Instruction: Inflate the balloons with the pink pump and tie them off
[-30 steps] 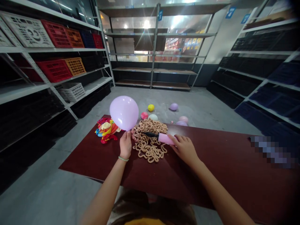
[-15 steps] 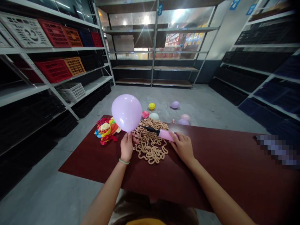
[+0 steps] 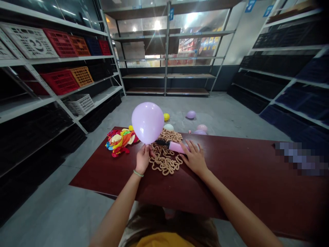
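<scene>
A blown-up lilac balloon (image 3: 147, 122) stands upright above my left hand (image 3: 143, 159), whose fingers are pinched on its neck. The pink hand pump (image 3: 175, 147) with a black nozzle lies over the pile of tan, curly cord (image 3: 167, 164). At the pump's right end is my right hand (image 3: 195, 157), fingers spread and touching or just above it. Left of the balloon, uninflated balloons (image 3: 120, 140) in many colours are heaped on the dark red table (image 3: 231, 171).
On the floor past the table lie a yellow balloon (image 3: 166, 117), a purple balloon (image 3: 191, 114) and several others. Shelves with crates (image 3: 60, 81) line the left side. A blurred-out object (image 3: 298, 157) rests at the table's right end.
My right hand has opened its fingers from around the pump, which now lies lower on the cord. The balloon and my left hand appear further right in view.
</scene>
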`<state>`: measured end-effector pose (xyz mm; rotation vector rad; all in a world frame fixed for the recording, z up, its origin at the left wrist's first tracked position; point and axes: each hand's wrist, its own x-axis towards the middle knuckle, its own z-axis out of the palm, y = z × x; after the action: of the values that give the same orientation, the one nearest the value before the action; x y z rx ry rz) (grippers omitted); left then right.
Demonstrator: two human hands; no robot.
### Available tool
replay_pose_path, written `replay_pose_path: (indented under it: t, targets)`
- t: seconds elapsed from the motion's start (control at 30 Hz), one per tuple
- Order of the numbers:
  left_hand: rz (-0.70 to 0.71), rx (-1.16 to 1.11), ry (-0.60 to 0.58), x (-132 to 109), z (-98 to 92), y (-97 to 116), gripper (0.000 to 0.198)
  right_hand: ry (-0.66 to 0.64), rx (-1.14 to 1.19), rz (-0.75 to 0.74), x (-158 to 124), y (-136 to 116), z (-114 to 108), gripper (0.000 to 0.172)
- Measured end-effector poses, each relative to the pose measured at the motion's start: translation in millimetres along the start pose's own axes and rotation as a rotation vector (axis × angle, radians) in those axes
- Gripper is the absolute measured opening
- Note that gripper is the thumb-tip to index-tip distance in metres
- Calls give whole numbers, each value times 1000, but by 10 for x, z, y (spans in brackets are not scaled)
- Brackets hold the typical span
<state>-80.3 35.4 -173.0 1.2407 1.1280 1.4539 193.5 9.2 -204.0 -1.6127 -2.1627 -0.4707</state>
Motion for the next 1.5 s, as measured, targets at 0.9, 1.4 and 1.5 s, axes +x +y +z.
replay_pose_path:
  t: [0.9, 1.4, 1.5]
  targets:
    - [61, 316, -556, -238, 253, 803, 40, -102, 125, -620, 928, -619, -1453, 33]
    - [-179, 152, -651, -204, 191, 964, 38, -148, 9, -658, 866, -547, -1631, 33]
    - [-249, 120, -696, -198, 149, 1055, 39, -131, -125, -701, 849, -580, -1658, 34]
